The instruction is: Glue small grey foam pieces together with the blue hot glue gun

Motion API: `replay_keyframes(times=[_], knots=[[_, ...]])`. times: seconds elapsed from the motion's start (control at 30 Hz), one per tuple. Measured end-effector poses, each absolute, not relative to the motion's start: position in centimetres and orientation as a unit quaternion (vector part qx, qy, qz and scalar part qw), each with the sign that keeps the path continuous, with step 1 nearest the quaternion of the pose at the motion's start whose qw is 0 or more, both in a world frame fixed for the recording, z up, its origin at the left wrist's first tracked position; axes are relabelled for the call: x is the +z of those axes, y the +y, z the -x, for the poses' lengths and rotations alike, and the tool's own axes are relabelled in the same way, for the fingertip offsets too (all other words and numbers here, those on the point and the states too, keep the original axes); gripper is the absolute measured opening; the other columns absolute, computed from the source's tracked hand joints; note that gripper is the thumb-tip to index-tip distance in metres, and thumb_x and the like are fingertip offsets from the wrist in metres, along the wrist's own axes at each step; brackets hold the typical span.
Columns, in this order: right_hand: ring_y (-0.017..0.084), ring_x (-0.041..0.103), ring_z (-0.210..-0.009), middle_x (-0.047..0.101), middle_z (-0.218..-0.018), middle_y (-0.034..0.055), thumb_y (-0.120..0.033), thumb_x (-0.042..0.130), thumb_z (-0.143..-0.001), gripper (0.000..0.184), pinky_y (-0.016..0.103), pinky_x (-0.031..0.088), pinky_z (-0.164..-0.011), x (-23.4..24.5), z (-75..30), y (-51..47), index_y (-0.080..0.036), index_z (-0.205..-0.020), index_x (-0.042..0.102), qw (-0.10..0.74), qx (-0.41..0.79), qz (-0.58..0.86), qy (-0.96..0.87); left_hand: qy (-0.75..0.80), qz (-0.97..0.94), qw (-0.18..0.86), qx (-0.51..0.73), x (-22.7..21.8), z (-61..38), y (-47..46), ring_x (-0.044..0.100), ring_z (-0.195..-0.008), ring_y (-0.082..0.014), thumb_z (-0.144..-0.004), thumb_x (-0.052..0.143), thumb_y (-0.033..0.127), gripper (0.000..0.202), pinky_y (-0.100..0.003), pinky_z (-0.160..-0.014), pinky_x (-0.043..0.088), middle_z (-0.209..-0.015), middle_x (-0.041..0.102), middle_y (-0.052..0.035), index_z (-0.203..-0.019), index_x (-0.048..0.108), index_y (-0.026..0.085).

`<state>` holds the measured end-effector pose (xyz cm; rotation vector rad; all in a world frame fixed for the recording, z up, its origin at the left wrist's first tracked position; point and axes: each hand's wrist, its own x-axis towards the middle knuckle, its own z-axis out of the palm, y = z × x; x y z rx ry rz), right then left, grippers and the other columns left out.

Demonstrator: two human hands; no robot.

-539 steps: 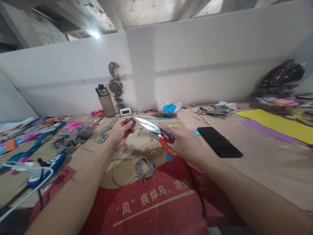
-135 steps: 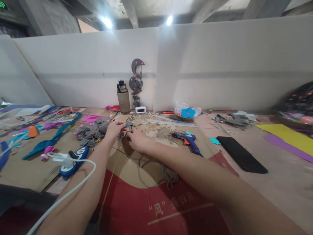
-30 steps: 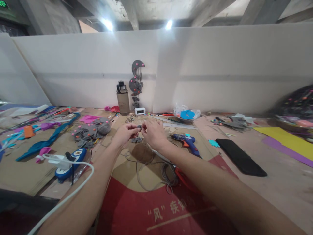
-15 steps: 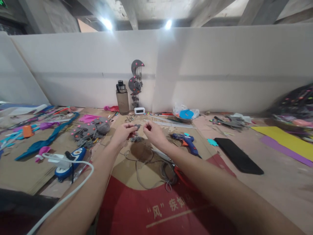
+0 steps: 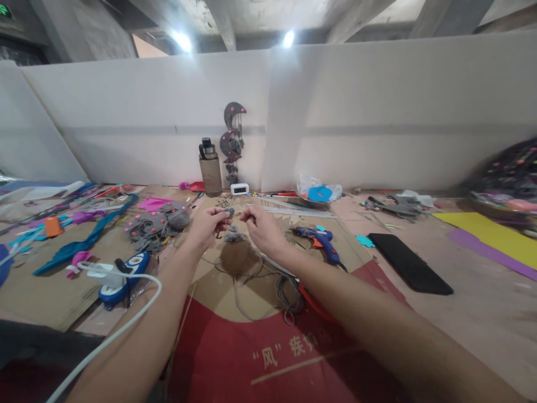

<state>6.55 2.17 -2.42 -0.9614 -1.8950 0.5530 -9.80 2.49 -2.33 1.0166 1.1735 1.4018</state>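
My left hand (image 5: 208, 225) pinches a small grey piece (image 5: 230, 213), perhaps felt, above the cardboard (image 5: 205, 291). Just to its right, my right hand (image 5: 262, 226) has its fingertips pressed together; whatever they hold is too small or hidden to make out. A small gap separates the two hands. Below them a little heap of grey pieces (image 5: 233, 235) lies on the cardboard. Loops of grey cord (image 5: 289, 294) spread nearer to me, partly under my right forearm. Beside them, scissors with red handles (image 5: 314, 305) are mostly hidden by that forearm.
A blue glue gun (image 5: 321, 240) and a black phone (image 5: 409, 263) lie to the right. On the left are a grey yarn bundle with pink dots (image 5: 157, 224) and a blue power strip (image 5: 126, 280). A bottle (image 5: 210, 173) stands behind, beside a hanging moon ornament (image 5: 232, 140).
My left hand has shifted slightly left with the grey piece, and my right hand has also drifted slightly left. The grey heap below shows more clearly.
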Motion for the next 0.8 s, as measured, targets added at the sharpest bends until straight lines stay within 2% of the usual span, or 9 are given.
replay_keyframes(times=[0.13, 0.2, 0.3, 0.4, 0.5, 0.67, 0.8], knots=[[0.012, 0.050, -0.064, 0.055, -0.064, -0.0016, -0.007, 0.035, -0.071, 0.023, 0.023, 0.037, -0.065, -1.7, -9.2, 0.5, -0.019, -0.061, 0.052, 0.422, 0.268, 0.389, -0.774, 0.472, -0.442, 0.505, 0.572, -2.3, 9.3, 2.4, 0.059, -0.053, -0.0097, -0.060, 0.073, 0.017, 0.018, -0.018, -0.049, 0.047, -0.060, 0.061, -0.0008, -0.070, 0.059, 0.013], [0.012, 0.050, -0.065, 0.056, -0.066, -0.0015, -0.011, 0.035, -0.075, 0.023, 0.024, 0.036, -0.065, -1.5, -11.1, -0.4, -0.019, -0.066, 0.055, 0.409, 0.270, 0.395, -0.777, 0.476, -0.446, 0.498, 0.571, -2.3, 9.3, 2.4, 0.059, -0.053, -0.0089, -0.061, 0.072, 0.017, 0.017, -0.018, -0.050, 0.048, -0.061, 0.062, -0.0014, -0.070, 0.059, 0.012], [0.013, 0.050, -0.068, 0.057, -0.071, -0.0005, -0.024, 0.040, -0.084, 0.020, 0.025, 0.036, -0.064, -1.4, -14.8, -2.0, -0.019, -0.078, 0.058, 0.401, 0.254, 0.420, -0.774, 0.487, -0.443, 0.485, 0.575, -2.4, 9.3, 2.5, 0.059, -0.054, -0.0095, -0.061, 0.072, 0.017, 0.018, -0.018, -0.049, 0.048, -0.062, 0.062, -0.0013, -0.071, 0.059, 0.013], [0.014, 0.050, -0.067, 0.057, -0.071, 0.0005, -0.032, 0.043, -0.086, 0.020, 0.026, 0.037, -0.062, -1.6, -18.9, -4.0, -0.019, -0.078, 0.057, 0.385, 0.228, 0.458, -0.768, 0.489, -0.441, 0.478, 0.581, -2.8, 9.2, 2.7, 0.060, -0.053, -0.0098, -0.059, 0.074, 0.016, 0.020, -0.018, -0.048, 0.048, -0.063, 0.062, -0.0013, -0.073, 0.059, 0.012], [0.016, 0.053, -0.074, 0.060, -0.079, 0.0034, -0.028, 0.043, -0.087, 0.018, 0.027, 0.039, -0.066, -2.8, -22.1, -6.3, -0.020, -0.080, 0.058, 0.327, 0.194, 0.491, -0.784, 0.503, -0.443, 0.474, 0.571, -3.1, 9.1, 2.9, 0.059, -0.053, -0.0100, -0.059, 0.074, 0.017, 0.021, -0.018, -0.047, 0.047, -0.063, 0.062, -0.0019, -0.073, 0.060, 0.012], [0.023, 0.054, -0.092, 0.059, -0.100, 0.0128, -0.021, 0.049, -0.084, 0.016, 0.035, 0.041, -0.083, -5.5, -23.0, -8.9, -0.017, -0.094, 0.061, 0.169, 0.074, 0.484, -0.855, 0.520, -0.456, 0.466, 0.551, -2.2, 6.8, 3.1, 0.059, -0.056, -0.0098, -0.057, 0.077, 0.019, 0.022, -0.018, -0.049, 0.046, -0.063, 0.062, -0.0018, -0.070, 0.060, 0.013], [0.027, 0.056, -0.091, 0.061, -0.100, 0.0169, -0.015, 0.052, -0.077, 0.028, 0.036, 0.042, -0.078, -5.9, -21.8, -8.6, -0.015, -0.105, 0.059, 0.114, 0.031, 0.496, -0.860, 0.488, -0.481, 0.499, 0.531, -0.1, 3.6, 2.7, 0.054, -0.051, -0.0075, -0.058, 0.077, 0.024, 0.022, -0.017, -0.047, 0.042, -0.057, 0.059, -0.0009, -0.069, 0.061, 0.012]])
